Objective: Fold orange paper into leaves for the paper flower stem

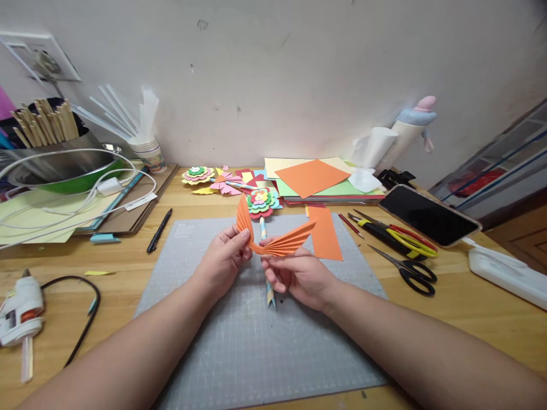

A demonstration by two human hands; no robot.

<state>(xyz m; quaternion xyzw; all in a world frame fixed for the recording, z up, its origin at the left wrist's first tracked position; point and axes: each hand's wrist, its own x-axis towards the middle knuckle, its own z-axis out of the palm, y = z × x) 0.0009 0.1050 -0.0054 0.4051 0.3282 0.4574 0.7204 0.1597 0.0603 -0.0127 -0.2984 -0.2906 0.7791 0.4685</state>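
Between my hands is an orange pleated paper fan, bent at its middle so both ends rise. My left hand pinches its left part between thumb and fingers. From below and behind, my right hand grips its middle and right part. Under the folded paper lies a paper flower with layered petals, its striped blue and tan rolled stem running toward me on the grey cutting mat. An orange paper strip rests on the mat just right of the fan.
Scissors, pliers and a phone lie to the right. At the left are a glue gun, a black pen and a pot of sticks. Coloured paper is stacked against the wall.
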